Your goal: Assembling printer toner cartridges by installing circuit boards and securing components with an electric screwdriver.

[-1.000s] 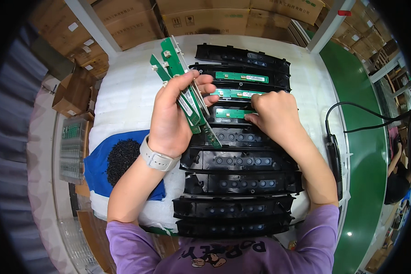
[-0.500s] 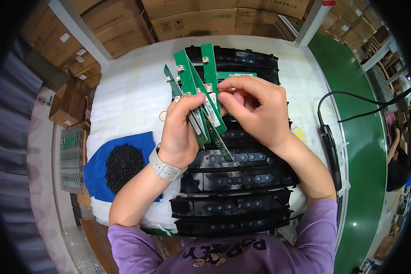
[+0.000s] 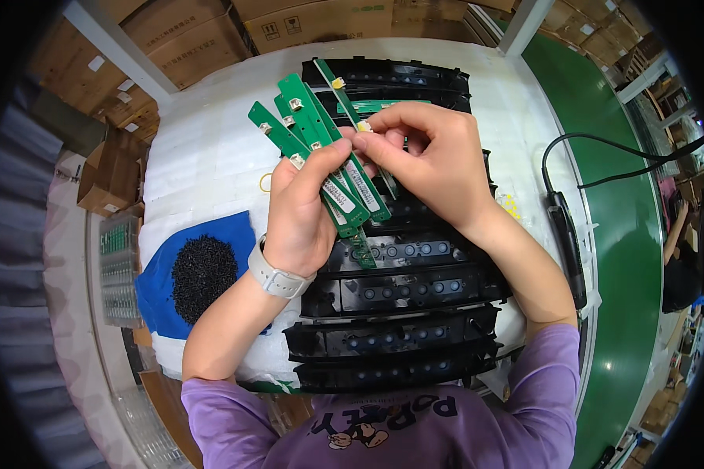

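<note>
My left hand [image 3: 299, 230] is closed round a fan of several narrow green circuit boards [image 3: 309, 117], each with small white connectors and some with white labels. The thumb presses across their faces. My right hand [image 3: 442, 168] pinches another circuit board [image 3: 341, 95], now turned nearly edge-on, at the white connector near its middle. Beneath both hands, long black plastic housings [image 3: 403, 293] with rows of round spots lie in a column. Another green circuit board [image 3: 379, 105] lies on a housing at the far end, partly hidden by my right fingers.
On the left, a blue cloth [image 3: 155, 270] bears a heap of small black pieces [image 3: 203, 273]. Beyond it stand stacked clear trays [image 3: 119, 273] holding green boards. A black corded tool [image 3: 565, 250] lies at the right edge, near small yellow pieces [image 3: 510, 206]. Cardboard boxes [image 3: 321, 23] line the back.
The right-hand board has turned from face-on to nearly edge-on and tilted left. The boards in my left hand have shifted and lean further left. The whole view has moved slightly.
</note>
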A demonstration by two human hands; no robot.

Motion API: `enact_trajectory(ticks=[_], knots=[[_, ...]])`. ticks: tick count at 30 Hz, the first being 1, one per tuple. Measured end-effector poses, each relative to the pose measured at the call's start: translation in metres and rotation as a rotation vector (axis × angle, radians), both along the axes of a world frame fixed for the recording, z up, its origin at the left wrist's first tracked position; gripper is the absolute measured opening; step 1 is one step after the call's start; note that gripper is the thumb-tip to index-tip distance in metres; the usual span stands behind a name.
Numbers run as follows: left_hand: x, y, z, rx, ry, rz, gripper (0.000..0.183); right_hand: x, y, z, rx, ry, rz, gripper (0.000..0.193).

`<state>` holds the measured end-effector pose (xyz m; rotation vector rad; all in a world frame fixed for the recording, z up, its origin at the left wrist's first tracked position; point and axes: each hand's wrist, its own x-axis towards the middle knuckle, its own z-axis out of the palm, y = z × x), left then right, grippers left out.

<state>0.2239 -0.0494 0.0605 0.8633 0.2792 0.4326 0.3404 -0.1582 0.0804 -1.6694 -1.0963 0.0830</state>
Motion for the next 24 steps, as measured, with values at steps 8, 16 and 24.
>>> enact_trajectory(ticks=[8,16,24], knots=[[-0.001,-0.002,0.001,0.092,0.041,0.026,0.024,-0.004,-0.004,0.006,0.002,0.029,0.058,0.015],[0.0,0.001,0.003,0.012,0.014,0.051,0.022,0.003,-0.014,0.005,0.086,-0.03,0.027,0.009],[0.002,0.07,0.008,0.052,-0.059,0.266,0.036,0.019,-0.055,-0.013,-0.339,-0.372,0.356,0.007]])
